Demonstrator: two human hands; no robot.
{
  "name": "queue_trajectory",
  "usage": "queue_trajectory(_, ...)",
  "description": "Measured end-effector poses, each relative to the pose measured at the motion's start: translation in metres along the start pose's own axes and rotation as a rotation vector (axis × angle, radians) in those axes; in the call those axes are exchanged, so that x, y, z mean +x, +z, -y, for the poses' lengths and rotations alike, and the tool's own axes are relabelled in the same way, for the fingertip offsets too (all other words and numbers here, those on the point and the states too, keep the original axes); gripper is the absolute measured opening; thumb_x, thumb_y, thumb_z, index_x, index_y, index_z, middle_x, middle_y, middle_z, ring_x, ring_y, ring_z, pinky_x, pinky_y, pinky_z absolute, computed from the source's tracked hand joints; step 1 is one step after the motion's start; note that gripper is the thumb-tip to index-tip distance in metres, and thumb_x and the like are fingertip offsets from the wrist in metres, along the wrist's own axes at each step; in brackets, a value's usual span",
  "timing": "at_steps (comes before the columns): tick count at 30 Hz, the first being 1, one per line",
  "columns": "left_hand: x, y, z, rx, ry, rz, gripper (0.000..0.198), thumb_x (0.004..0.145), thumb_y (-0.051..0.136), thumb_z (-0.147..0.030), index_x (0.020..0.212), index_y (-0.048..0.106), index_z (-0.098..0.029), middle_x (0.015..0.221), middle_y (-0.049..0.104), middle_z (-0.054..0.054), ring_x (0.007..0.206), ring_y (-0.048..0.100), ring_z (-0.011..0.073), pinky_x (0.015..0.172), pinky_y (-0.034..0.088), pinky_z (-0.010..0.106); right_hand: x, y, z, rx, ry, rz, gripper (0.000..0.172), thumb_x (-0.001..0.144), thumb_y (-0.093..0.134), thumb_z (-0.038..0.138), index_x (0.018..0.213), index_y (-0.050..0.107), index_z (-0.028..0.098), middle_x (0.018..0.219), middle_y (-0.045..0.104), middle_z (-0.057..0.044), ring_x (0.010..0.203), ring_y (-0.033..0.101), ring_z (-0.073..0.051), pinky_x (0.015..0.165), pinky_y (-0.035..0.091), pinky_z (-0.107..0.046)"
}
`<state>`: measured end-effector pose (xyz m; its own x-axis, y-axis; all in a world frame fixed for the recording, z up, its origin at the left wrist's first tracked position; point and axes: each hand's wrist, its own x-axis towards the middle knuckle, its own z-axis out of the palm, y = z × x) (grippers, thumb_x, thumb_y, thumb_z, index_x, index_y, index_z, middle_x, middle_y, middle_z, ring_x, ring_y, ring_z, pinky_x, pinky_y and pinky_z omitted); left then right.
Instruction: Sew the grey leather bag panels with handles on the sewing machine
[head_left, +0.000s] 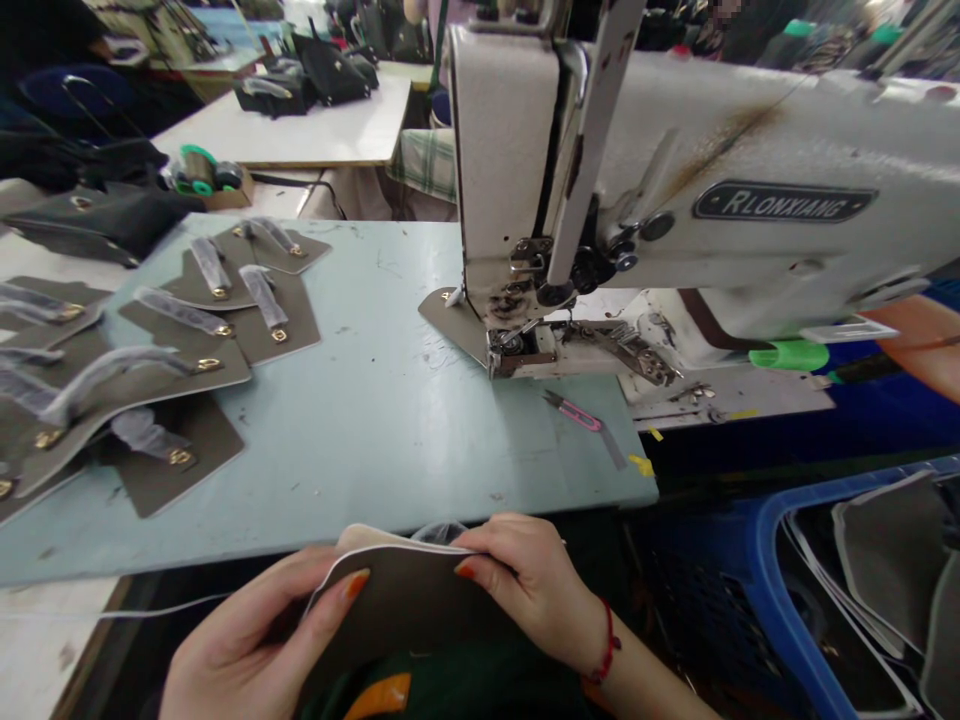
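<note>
Between my two hands, just in front of the table's near edge, is a dark grey-brown bag panel (420, 598) with a pale edge and backing. My left hand (259, 625) pinches its left side, thumb on the dark face. At the upper right edge, my right hand (521, 580) grips it between thumb and fingers. Some clear plastic film shows behind the panel's top edge. Beyond the hands stands a white sewing machine (510, 150), with another grey panel (454, 325) lying beside its needle area. Pink thread snips (577, 412) rest on the table near the machine.
Several grey panels with plastic-wrapped handles (281, 305) lie on the left of the pale blue table (390, 440). A blue basket (772, 530) holding more panels stands at the lower right. Black bags (97, 215) and a thread spool box (217, 190) sit farther back.
</note>
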<state>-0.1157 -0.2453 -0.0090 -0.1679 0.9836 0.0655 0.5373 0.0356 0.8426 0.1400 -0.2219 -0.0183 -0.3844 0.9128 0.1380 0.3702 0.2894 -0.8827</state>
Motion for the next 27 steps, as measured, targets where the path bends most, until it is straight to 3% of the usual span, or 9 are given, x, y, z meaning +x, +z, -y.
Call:
queue_trajectory(6, 0.004, 0.005, -0.01, -0.013, 0.041, 0.005, 0.015, 0.075, 0.078, -0.04, 0.08, 0.077, -0.026, 0.086, 0.079, -0.002, 0.073, 0.074, 0.0163, 0.07, 0.06, 0.017, -0.001, 0.002, -0.002, -0.021, -0.031, -0.028, 0.043, 0.105, 0.04, 0.044, 0.095, 0.072, 0.018, 0.076, 0.069, -0.003, 0.066, 0.059, -0.014, 0.062, 0.041, -0.024)
queue_trajectory(11, 0.008, 0.013, -0.028, -0.024, 0.172, 0.133, 0.006, 0.079, 0.073, -0.031, 0.082, 0.079, -0.03, 0.085, 0.079, -0.004, 0.072, 0.074, 0.0136, 0.071, 0.058, 0.014, 0.012, 0.008, 0.012, -0.056, -0.176, -0.082, 0.032, 0.102, 0.05, 0.039, 0.124, 0.062, 0.019, 0.118, 0.067, -0.009, 0.105, 0.06, -0.021, 0.09, 0.047, -0.032)
queue_trajectory(14, 0.007, 0.013, -0.027, -0.044, 0.171, 0.155, 0.011, 0.081, 0.07, -0.032, 0.086, 0.08, -0.032, 0.088, 0.08, -0.003, 0.077, 0.076, 0.015, 0.073, 0.058, 0.015, 0.022, 0.016, 0.02, 0.027, -0.257, -0.189, 0.018, 0.101, 0.052, 0.027, 0.113, 0.065, 0.022, 0.116, 0.066, -0.007, 0.106, 0.06, -0.019, 0.091, 0.047, -0.032)
queue_trajectory(17, 0.009, 0.01, -0.019, -0.077, 0.034, 0.101, 0.018, 0.082, 0.067, -0.042, 0.087, 0.081, -0.032, 0.093, 0.08, 0.0, 0.085, 0.076, 0.0186, 0.077, 0.059, 0.019, 0.021, 0.018, 0.023, 0.164, -0.239, -0.262, 0.015, 0.101, 0.054, 0.03, 0.095, 0.065, 0.022, 0.108, 0.067, -0.006, 0.1, 0.061, -0.019, 0.087, 0.047, -0.034)
queue_trajectory(21, 0.016, 0.013, -0.009, -0.192, -0.255, 0.11, 0.029, 0.072, 0.078, -0.047, 0.09, 0.079, -0.024, 0.094, 0.079, 0.005, 0.082, 0.073, 0.0209, 0.072, 0.058, 0.021, 0.004, 0.002, 0.023, 0.457, -0.227, -0.308, 0.015, 0.103, 0.051, 0.034, 0.096, 0.061, 0.025, 0.084, 0.07, -0.001, 0.08, 0.065, -0.016, 0.089, 0.046, -0.04)
queue_trajectory(25, 0.023, 0.036, -0.005, -0.606, -0.516, 0.233, 0.061, 0.07, 0.082, -0.044, 0.124, 0.063, -0.025, 0.088, 0.076, 0.002, 0.07, 0.069, 0.018, 0.061, 0.055, 0.023, -0.011, -0.035, 0.018, 0.71, -0.283, -0.509, 0.016, 0.101, 0.051, 0.042, 0.095, 0.059, 0.029, 0.051, 0.054, 0.006, 0.044, 0.047, -0.012, 0.054, 0.045, -0.027)
queue_trajectory(27, 0.025, 0.046, -0.001, -0.763, -0.631, 0.303, 0.054, 0.068, 0.084, -0.043, 0.114, 0.067, -0.021, 0.082, 0.075, 0.002, 0.065, 0.067, 0.0162, 0.059, 0.053, 0.023, -0.012, -0.056, 0.013, 0.59, -0.207, -0.569, 0.026, 0.1, 0.048, 0.051, 0.091, 0.06, 0.029, 0.048, 0.051, 0.007, 0.039, 0.043, -0.011, 0.044, 0.042, -0.022)
